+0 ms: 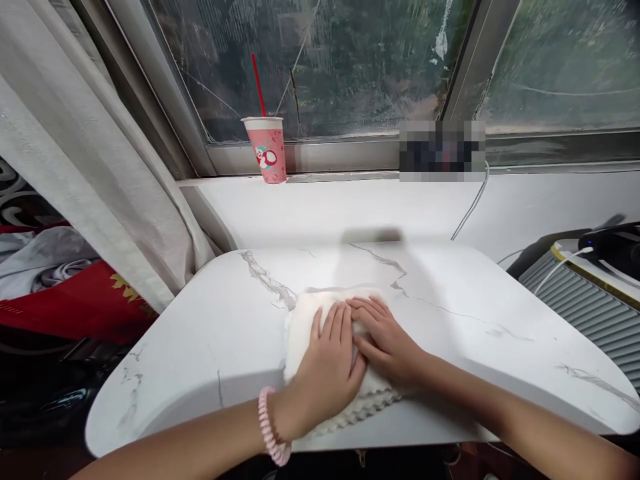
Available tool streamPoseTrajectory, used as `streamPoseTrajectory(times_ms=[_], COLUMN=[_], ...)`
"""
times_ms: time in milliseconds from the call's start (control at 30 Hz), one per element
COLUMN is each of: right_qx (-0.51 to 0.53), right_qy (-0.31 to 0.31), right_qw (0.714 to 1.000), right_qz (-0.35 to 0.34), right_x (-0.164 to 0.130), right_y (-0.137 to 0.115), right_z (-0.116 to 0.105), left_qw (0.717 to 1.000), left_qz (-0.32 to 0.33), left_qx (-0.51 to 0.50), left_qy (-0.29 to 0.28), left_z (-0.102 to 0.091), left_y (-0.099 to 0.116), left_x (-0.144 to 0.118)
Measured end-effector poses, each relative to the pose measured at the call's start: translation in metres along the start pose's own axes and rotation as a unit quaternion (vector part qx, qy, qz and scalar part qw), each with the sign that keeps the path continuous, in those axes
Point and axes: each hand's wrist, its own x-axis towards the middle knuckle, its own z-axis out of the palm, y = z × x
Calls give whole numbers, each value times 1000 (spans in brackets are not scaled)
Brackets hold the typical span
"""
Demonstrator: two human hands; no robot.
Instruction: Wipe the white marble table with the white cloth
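Note:
A folded white towel point(306, 319) with a scalloped edge lies on the white marble-patterned table point(210, 320), near its front edge. My left hand point(327, 370) presses flat on the towel, fingers together and stretched out. A pink coil band circles that wrist. My right hand point(383, 340) also lies flat on the towel, its fingertips touching the left hand's fingers. Neither hand grips anything.
A pink paper cup point(269, 150) with a red straw stands on the window ledge. A white curtain point(75, 147) hangs at the left over red cloth point(75, 300). At the right sit a ribbed grey device point(590, 307), a dark object and white cables point(473, 203).

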Motion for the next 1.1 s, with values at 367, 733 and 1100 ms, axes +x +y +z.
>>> streamPoseTrajectory(times_ms=[367, 733, 1100], right_qx=[11, -61, -106], right_qy=[66, 148, 75], right_qw=[992, 972, 984], right_qz=[106, 169, 118], right_x=[87, 109, 52], right_y=[96, 148, 107], right_z=[-11, -21, -29], left_qw=[988, 988, 990], left_qz=[-136, -144, -125], left_qx=[-77, -42, -1], left_qy=[-1, -38, -70], left_z=[50, 75, 56], left_y=[-34, -40, 6], left_x=[119, 184, 137])
